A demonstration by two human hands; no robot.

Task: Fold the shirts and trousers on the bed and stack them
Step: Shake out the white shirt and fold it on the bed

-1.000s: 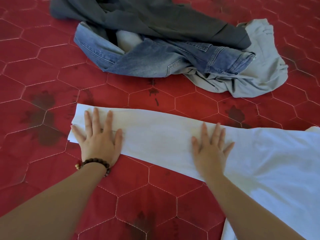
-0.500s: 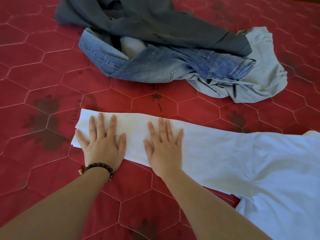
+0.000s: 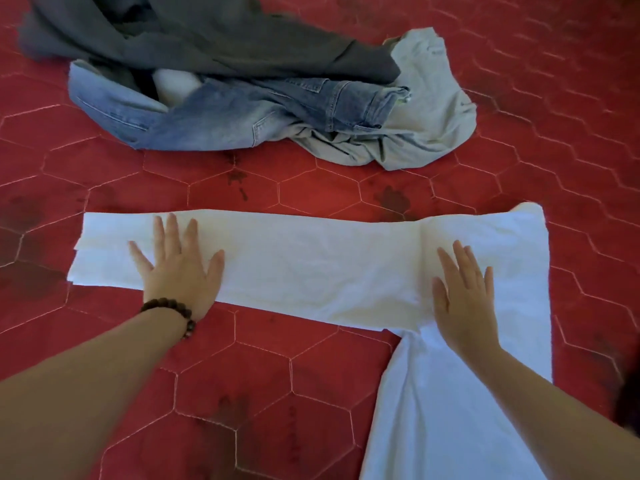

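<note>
A white garment point(image 3: 311, 268) lies across the red bed as a long folded strip, with a wider part running down toward the lower right. My left hand point(image 3: 180, 268), with a bead bracelet at the wrist, presses flat on the strip's left end, fingers spread. My right hand point(image 3: 464, 299) lies flat on the garment near its right end, beside a vertical crease. Farther back sits a heap of unfolded clothes: blue jeans point(image 3: 221, 112), a dark grey garment point(image 3: 207, 39) on top, and a pale grey-green garment point(image 3: 429, 112) at the right.
The red quilted bed cover point(image 3: 242, 393) with hexagon stitching and dark blotches fills the view. A band of bare cover separates the white garment from the heap. A dark shape shows at the right edge point(image 3: 628, 393).
My right hand slid left along the strip until it was next to my left hand, then swept back right to the far end. My left hand stayed pressed on the left end.
</note>
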